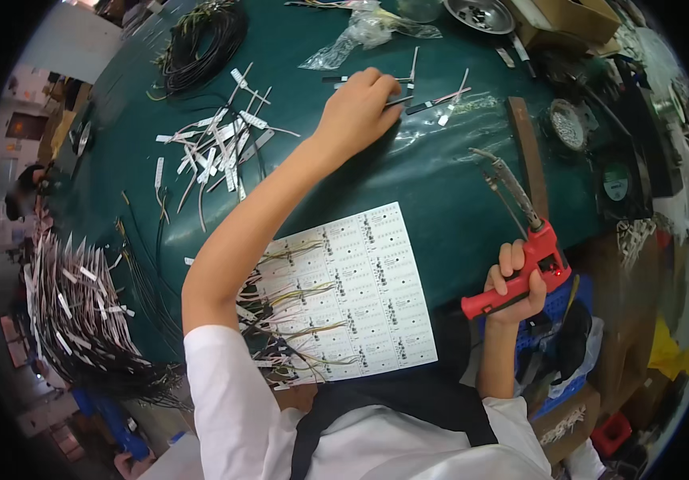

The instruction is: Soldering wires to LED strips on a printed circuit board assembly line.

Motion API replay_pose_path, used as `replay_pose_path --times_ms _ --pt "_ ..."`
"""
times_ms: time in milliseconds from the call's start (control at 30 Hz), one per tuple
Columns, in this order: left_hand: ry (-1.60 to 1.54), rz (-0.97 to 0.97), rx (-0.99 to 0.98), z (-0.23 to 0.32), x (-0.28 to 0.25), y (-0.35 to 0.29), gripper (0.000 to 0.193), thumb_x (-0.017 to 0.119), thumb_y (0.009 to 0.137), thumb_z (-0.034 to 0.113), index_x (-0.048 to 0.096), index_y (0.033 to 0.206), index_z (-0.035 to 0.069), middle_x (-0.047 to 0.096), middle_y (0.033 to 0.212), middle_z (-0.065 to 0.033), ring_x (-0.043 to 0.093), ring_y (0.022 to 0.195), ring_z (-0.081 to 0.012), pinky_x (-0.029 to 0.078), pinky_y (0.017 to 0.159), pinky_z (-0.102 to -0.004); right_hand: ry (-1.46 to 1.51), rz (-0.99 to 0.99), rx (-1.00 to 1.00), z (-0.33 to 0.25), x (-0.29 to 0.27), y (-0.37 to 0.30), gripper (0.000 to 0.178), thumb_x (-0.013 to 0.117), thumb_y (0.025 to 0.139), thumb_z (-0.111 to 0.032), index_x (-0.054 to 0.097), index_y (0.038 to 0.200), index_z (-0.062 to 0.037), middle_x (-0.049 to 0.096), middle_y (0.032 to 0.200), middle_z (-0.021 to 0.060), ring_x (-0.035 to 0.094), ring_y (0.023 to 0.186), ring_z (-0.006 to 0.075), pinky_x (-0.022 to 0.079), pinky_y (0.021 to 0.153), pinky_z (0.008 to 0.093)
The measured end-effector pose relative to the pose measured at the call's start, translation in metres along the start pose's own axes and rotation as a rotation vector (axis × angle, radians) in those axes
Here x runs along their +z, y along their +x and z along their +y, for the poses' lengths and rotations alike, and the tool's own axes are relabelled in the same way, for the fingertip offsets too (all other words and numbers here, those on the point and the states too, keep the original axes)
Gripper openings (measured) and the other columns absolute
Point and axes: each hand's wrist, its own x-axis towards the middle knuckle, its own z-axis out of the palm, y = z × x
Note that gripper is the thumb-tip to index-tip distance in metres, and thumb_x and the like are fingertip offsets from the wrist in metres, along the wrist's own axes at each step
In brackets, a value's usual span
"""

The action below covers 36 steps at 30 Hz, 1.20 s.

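green table point(460, 216) | board point(396, 276) (print illegible) | grip: right hand point(516, 284) = soldering gun point(546, 244), left hand point(367, 102) = unclear

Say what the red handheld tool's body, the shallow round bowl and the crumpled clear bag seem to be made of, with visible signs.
Tool body: probably moulded plastic, fairly smooth, from its even red colour and shaped grip.
Bowl: likely polished metal, judging by its silvery, reflective wall.
Bag: apparently thin glossy plastic film; it is see-through with shiny creases.

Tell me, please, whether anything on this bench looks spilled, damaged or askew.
Nothing looks clearly spilled or damaged. The white board lies slightly askew, and the wired strips beyond it, toward the left, crisscross in a loose heap.
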Motion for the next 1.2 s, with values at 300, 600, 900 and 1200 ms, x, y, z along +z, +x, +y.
replay_pose_path --times_ms 300,600,900,1200 --pt "-0.136 0.064 -0.024 0.011 -0.027 -0.022 0.010 0.063 0.085 0.011 0.058 0.089 0.004 0.054 0.084 -0.0088 0.059 0.076 -0.0229 0.048 0.066 -0.0322 -0.282 0.007 -0.003 -0.001 0.012 0.006 0.063 0.058 0.084 -0.016 0.029 0.136 0.0051 0.044 0.089 0.0119 0.045 0.078 0.0174 0.047 0.051 0.0218" --pt "-0.356 -0.146 -0.539 0.047 -0.079 -0.175 0.012 0.063 0.076 0.004 0.056 0.085 0.002 0.049 0.086 -0.0056 0.047 0.067 -0.0169 0.041 0.060 -0.0265 -0.898 -0.172 0.320 0.011 0.028 -0.023 0.063 0.066 0.078 -0.020 0.045 0.125 0.0158 0.068 0.086 0.0181 0.067 0.076 0.0259 0.052 0.075 0.0372" --pt "-0.365 -0.050 -0.474 0.042 -0.061 -0.193 0.011 0.064 0.072 0.001 0.056 0.080 0.002 0.049 0.084 -0.0073 0.052 0.071 -0.0196 0.044 0.061 -0.0289 -1.008 -0.253 0.440 0.023 0.044 -0.024 0.063 0.065 0.078 -0.015 0.043 0.128 0.0149 0.067 0.079 0.0168 0.064 0.063 0.0201 0.052 0.060 0.0301" --pt "-0.323 -0.006 -0.392 0.041 -0.055 -0.195 0.012 0.066 0.069 0.000 0.056 0.076 0.002 0.049 0.083 -0.0089 0.055 0.072 -0.0229 0.046 0.063 -0.0316 -1.175 -0.294 0.477 0.019 0.047 -0.025 0.060 0.065 0.075 -0.014 0.047 0.125 0.0158 0.068 0.079 0.0151 0.064 0.062 0.0180 0.052 0.063 0.0288"
